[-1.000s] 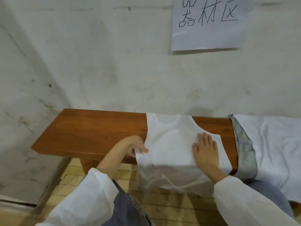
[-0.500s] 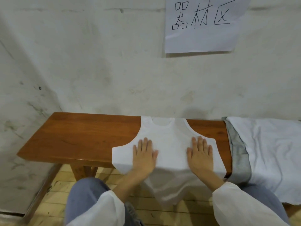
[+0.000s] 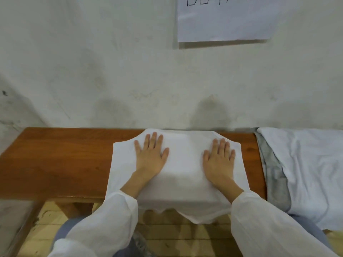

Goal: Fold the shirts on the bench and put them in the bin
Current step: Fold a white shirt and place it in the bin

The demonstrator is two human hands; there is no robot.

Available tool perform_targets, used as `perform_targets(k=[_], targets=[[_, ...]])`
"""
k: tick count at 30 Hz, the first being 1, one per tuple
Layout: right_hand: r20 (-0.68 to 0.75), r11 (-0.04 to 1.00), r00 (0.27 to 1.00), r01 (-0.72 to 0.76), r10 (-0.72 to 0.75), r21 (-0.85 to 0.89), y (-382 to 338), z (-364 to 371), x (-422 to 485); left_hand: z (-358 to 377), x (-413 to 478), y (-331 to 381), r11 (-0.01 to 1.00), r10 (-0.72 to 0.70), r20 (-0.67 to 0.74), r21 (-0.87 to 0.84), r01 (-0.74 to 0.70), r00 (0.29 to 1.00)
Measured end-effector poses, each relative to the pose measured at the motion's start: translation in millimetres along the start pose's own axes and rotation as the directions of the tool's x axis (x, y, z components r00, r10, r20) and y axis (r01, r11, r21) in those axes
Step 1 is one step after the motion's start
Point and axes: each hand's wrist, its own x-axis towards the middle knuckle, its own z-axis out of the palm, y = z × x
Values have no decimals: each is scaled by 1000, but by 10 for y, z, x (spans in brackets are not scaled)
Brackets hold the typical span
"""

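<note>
Now white shirt (image 3: 182,164), flat, overhanging bench (image 3: 55,160)

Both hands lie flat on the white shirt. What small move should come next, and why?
Probably the left hand folds the left edge of the white shirt toward the middle while the right hand pins it. The shirt lies spread smooth on the bench, unfolded, hem hanging over the front.

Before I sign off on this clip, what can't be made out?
Bin: nowhere in the head view.
White paper sign: its handwriting is cut off by the top edge.
Heap of white and grey cloth: runs past the right edge, so the shirt count is unclear.
White sleeveless shirt on the brown wooden bench: patches hidden under the flat left hand and right hand.
</note>
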Motion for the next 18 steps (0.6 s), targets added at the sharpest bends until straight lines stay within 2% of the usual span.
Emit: perform_targets(k=[6,10,12,15,18], targets=[[15,1000,1000,18,-17,-21,-22,-8,167,-2,140,5,1000,8,2,5,-8,1000],[24,995,996,81,-82,55,12,-46,155,-95,81,-30,998,55,32,-39,-54,998],[35,989,993,112,-116,101,72,-104,114,-129,-79,-76,999,-2,12,-54,2,1000],[27,997,998,53,-55,50,298,-115,-53,-68,-370,-192,988,-143,4,-57,143,990],[67,1000,998,5,-6,19,491,-88,-225,11,-473,-290,993,-119,16,-14,119,993]])
